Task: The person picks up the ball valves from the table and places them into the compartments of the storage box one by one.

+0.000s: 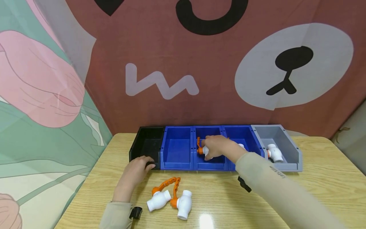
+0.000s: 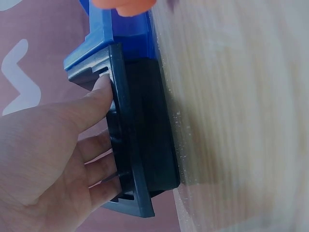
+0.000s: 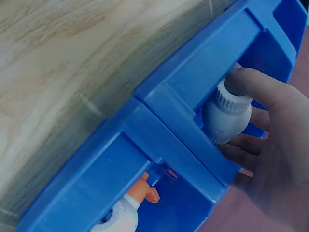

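My left hand [image 1: 138, 170] grips the front edge of the black bin [image 1: 150, 135] at the left end of the row. In the left wrist view its thumb lies at the rim's corner, with fingers inside the bin's front wall [image 2: 147, 125]. My right hand [image 1: 217, 147] reaches into the middle blue bin [image 1: 211, 166] and holds a white valve with an orange handle [image 1: 206, 150]. In the right wrist view the thumb rests at the ribbed end of that white valve [image 3: 227, 113], fingers behind it. The valve sits low between the bin walls.
Two white valves with orange handles, a left one [image 1: 158, 200] and a right one [image 1: 184, 205], lie on the wooden table [image 1: 217, 203]. Another valve [image 3: 123, 217] is in the right blue bin, and one [image 1: 275, 153] is in the grey bin [image 1: 299, 159]. A printed curtain [image 1: 171, 111] hangs behind.
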A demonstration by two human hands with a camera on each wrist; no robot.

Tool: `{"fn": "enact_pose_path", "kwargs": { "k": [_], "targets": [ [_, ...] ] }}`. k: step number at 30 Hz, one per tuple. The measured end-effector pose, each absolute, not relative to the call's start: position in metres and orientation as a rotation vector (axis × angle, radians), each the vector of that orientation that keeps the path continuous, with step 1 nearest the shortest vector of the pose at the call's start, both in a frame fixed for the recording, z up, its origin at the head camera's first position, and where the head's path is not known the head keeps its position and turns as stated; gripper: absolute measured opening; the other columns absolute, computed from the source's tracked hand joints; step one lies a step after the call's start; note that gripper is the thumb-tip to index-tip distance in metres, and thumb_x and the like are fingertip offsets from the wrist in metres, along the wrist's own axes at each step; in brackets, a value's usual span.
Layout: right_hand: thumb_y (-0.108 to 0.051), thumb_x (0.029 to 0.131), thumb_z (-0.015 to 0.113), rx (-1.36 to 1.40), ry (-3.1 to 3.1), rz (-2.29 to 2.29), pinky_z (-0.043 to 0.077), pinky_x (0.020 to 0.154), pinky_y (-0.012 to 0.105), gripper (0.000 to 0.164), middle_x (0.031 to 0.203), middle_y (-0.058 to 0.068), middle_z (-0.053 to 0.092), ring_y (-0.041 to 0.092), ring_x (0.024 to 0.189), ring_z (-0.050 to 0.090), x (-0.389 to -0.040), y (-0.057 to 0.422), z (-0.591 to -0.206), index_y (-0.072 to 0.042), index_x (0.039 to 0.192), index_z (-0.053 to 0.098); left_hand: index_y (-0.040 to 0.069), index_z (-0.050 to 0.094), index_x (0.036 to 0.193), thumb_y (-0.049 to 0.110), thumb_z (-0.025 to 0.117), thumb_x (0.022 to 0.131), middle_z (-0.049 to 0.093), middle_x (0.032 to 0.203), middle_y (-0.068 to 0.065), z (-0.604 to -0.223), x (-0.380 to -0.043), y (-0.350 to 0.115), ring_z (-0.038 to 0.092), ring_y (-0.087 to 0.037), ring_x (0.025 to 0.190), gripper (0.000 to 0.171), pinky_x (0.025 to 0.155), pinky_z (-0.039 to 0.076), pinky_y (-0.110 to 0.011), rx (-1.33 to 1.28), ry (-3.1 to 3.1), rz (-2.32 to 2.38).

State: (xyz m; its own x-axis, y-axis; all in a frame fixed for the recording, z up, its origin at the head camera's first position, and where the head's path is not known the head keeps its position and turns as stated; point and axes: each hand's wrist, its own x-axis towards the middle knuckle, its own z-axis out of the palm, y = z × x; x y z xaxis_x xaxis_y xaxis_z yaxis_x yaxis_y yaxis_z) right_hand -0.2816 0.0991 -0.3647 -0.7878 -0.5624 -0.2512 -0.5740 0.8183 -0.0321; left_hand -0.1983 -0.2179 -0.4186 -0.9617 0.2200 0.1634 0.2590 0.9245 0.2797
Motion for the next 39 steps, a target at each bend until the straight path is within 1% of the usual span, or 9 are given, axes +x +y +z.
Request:
{"fn": "enact_pose_path", "kwargs": {
  "k": [10, 14, 19, 22, 28, 31, 35, 39],
  "targets": [
    [-0.039, 0.08, 0.082, -0.871, 2.762, 0.104, 0.053, 0.081, 0.044, 0.051, 0.102, 0.006, 0.06, 0.021, 0.089, 0.059, -0.283, 0.096, -0.372, -0.013, 0.121, 0.068, 0.007, 0.073, 0.103, 0.021, 0.071, 0.093, 0.069, 0.096, -0.008, -0.42, -0.199, -0.219, 0.066, -0.03, 0.092, 0.018, 0.086, 0.055, -0.047, -0.378, -2.947, -0.458],
    [-0.038, 0.079, 0.082, -0.882, 2.789, 0.116, 0.054, 0.08, 0.044, 0.048, 0.099, 0.005, 0.06, 0.021, 0.087, 0.059, -0.282, 0.096, -0.374, -0.013, 0.118, 0.068, 0.007, 0.073, 0.103, 0.021, 0.07, 0.093, 0.069, 0.096, -0.008, -0.419, -0.199, -0.219, 0.066, -0.03, 0.092, 0.018, 0.086, 0.055, -0.047, -0.376, -2.945, -0.457],
    [-0.037, 0.079, 0.082, -0.876, 2.803, 0.138, 0.054, 0.079, 0.043, 0.048, 0.099, 0.005, 0.06, 0.02, 0.085, 0.059, -0.283, 0.095, -0.378, -0.013, 0.118, 0.068, 0.007, 0.073, 0.103, 0.021, 0.07, 0.093, 0.069, 0.096, -0.008, -0.418, -0.199, -0.218, 0.066, -0.03, 0.093, 0.018, 0.087, 0.055, -0.047, -0.376, -2.949, -0.458],
    [-0.037, 0.079, 0.082, -0.872, 2.808, 0.161, 0.055, 0.08, 0.044, 0.05, 0.1, 0.006, 0.06, 0.021, 0.088, 0.06, -0.283, 0.095, -0.38, -0.013, 0.12, 0.067, 0.006, 0.073, 0.103, 0.021, 0.07, 0.094, 0.069, 0.096, -0.008, -0.419, -0.199, -0.219, 0.066, -0.03, 0.093, 0.018, 0.087, 0.055, -0.047, -0.38, -2.947, -0.46],
    [-0.039, 0.077, 0.082, -0.883, 2.826, 0.207, 0.055, 0.081, 0.045, 0.05, 0.101, 0.007, 0.062, 0.023, 0.091, 0.062, -0.285, 0.094, -0.384, -0.011, 0.117, 0.067, 0.006, 0.073, 0.103, 0.021, 0.07, 0.093, 0.069, 0.097, -0.008, -0.417, -0.199, -0.218, 0.066, -0.03, 0.093, 0.018, 0.087, 0.055, -0.047, -0.368, -2.953, -0.462],
    [-0.039, 0.078, 0.082, -0.88, 2.824, 0.208, 0.055, 0.083, 0.045, 0.053, 0.105, 0.009, 0.062, 0.025, 0.094, 0.062, -0.285, 0.094, -0.386, -0.01, 0.12, 0.067, 0.007, 0.073, 0.103, 0.021, 0.07, 0.093, 0.069, 0.097, -0.008, -0.417, -0.199, -0.217, 0.066, -0.03, 0.093, 0.018, 0.087, 0.055, -0.047, -0.362, -2.959, -0.461],
    [-0.039, 0.08, 0.081, -0.874, 2.816, 0.199, 0.054, 0.087, 0.046, 0.059, 0.116, 0.013, 0.062, 0.029, 0.102, 0.063, -0.284, 0.094, -0.386, -0.009, 0.128, 0.064, 0.007, 0.073, 0.103, 0.021, 0.07, 0.094, 0.069, 0.098, -0.009, -0.417, -0.199, -0.218, 0.066, -0.03, 0.094, 0.018, 0.088, 0.054, -0.047, -0.358, -2.963, -0.458],
    [-0.039, 0.081, 0.08, -0.886, 2.803, 0.187, 0.053, 0.09, 0.048, 0.06, 0.123, 0.016, 0.061, 0.031, 0.108, 0.062, -0.282, 0.095, -0.385, -0.008, 0.13, 0.063, 0.007, 0.073, 0.103, 0.022, 0.07, 0.093, 0.069, 0.098, -0.008, -0.418, -0.199, -0.217, 0.066, -0.03, 0.094, 0.018, 0.088, 0.054, -0.047, -0.354, -2.968, -0.455]
  ]
}}
